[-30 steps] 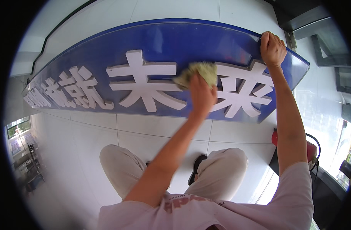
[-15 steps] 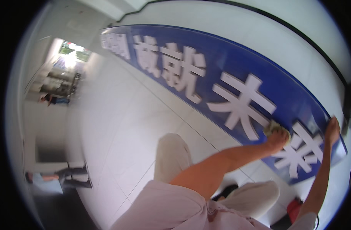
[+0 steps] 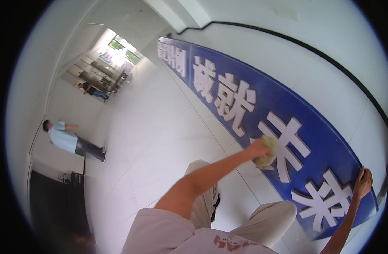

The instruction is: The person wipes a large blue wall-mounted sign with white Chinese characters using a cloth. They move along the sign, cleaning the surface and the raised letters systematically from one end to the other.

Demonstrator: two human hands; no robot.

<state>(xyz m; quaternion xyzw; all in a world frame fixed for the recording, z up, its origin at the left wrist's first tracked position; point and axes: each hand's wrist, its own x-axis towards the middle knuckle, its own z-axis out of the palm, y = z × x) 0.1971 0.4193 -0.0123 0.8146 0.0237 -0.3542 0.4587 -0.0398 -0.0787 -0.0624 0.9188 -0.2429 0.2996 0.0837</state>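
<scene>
A long blue sign (image 3: 261,91) with raised white characters (image 3: 230,99) leans along the white wall, running from the upper middle to the lower right. My left hand (image 3: 256,149) presses a crumpled yellow-green cloth (image 3: 267,156) against the sign's face, at the left side of one white character (image 3: 287,144). My right hand (image 3: 363,183) grips the sign's top edge near its right end, fingers spread over the rim. My legs in beige trousers (image 3: 266,220) are bent below the sign.
A white tiled floor (image 3: 151,139) stretches left toward a bright doorway (image 3: 117,48). One person in a light blue shirt (image 3: 69,142) and another farther off (image 3: 92,89) stand there. A dark cabinet (image 3: 54,199) sits at lower left. A black strip (image 3: 329,59) runs along the wall.
My head has turned left, so the sign now slants across the right of the view. The left hand with the cloth has moved left onto the neighbouring character. The right hand stays on the edge.
</scene>
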